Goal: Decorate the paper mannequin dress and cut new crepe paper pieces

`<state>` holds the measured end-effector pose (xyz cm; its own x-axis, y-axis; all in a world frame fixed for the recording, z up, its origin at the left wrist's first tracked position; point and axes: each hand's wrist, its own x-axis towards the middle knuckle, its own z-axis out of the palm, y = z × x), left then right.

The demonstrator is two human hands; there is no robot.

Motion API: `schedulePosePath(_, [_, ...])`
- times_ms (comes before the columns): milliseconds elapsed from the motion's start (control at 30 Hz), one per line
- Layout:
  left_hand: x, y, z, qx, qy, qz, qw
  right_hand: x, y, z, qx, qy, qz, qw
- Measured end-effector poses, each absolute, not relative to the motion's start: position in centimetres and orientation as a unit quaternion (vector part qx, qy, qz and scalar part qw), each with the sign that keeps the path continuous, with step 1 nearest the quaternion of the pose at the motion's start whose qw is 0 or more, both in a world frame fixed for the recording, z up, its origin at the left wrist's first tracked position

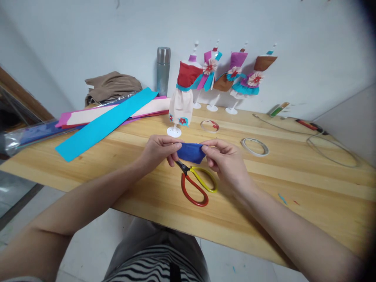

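A small dark blue piece of cloth [191,152] is stretched between my two hands above the wooden table. My left hand [161,152] pinches its left end, and my right hand [225,157] pinches its upper right corner. Just below the cloth lie scissors [184,168] with one red and one yellow handle loop; their blade tips are hidden by my left hand and the cloth. Behind my hands stands a small dress form [190,74] in a red top and cream skirt with flower patches.
Three more dressed forms [237,60] stand along the wall beside a steel flask [163,70]. Coloured strips [108,123] and brown cloth [114,86] are on the left. Tape rings [255,147], a cable [331,153] and a red-black tool [307,124] lie right on the table [249,219].
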<state>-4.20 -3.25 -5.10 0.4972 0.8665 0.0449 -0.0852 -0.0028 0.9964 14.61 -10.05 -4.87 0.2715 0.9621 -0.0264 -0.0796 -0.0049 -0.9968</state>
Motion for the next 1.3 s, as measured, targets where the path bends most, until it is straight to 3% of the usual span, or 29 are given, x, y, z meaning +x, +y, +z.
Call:
schedulePosePath(667, [-4.1,-3.5,-5.1,0.540,0.304,0.456,0.639,14.3,-10.1,-5.2,-0.471,-0.387,0.447,0.655])
schedulePosePath(1300, [-3.8,-3.5,-5.1,0.547,0.319,0.493,0.597,14.5,-10.0,-5.9,-0.479,-0.412,0.407,0.660])
